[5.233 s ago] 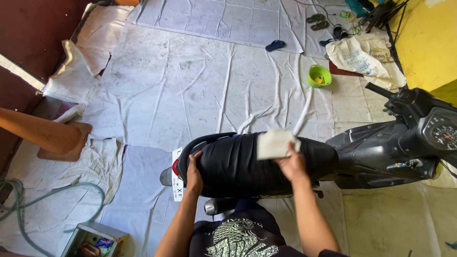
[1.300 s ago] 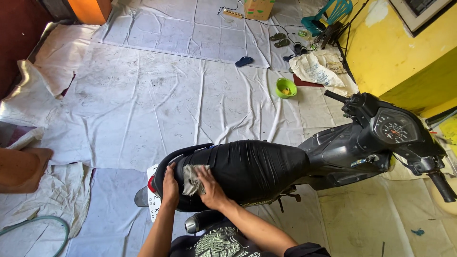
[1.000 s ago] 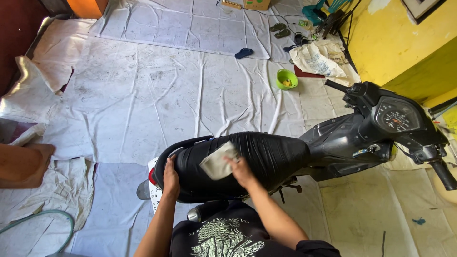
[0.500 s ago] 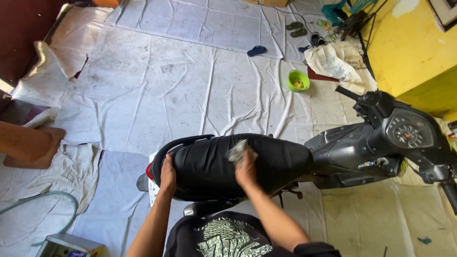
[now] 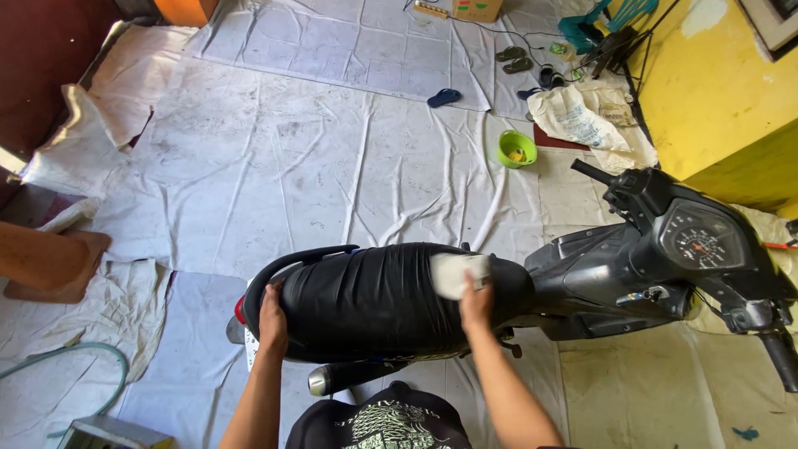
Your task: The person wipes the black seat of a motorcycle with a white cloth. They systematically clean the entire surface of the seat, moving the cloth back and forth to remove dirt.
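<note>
A black scooter (image 5: 615, 274) stands crosswise below me, handlebars and dashboard to the right. Its long black seat (image 5: 374, 295) fills the middle of the view. My right hand (image 5: 475, 301) presses a pale folded cloth (image 5: 455, 273) flat against the front end of the seat. My left hand (image 5: 273, 314) rests on the rear end of the seat, fingers curled over its edge by the grab rail.
White plastic sheeting (image 5: 316, 158) covers the floor. A green bowl (image 5: 516, 149) sits beyond the scooter, with a white sack (image 5: 578, 116), sandals and a blue slipper (image 5: 444, 97) further back. A yellow wall (image 5: 715, 91) rises at right. Another person's arm (image 5: 41, 258) reaches in at left; a hose (image 5: 75, 357) lies there.
My right hand has slid the cloth along the seat from its rear end toward the front, rightward. My left hand has stayed on the rear of the seat.
</note>
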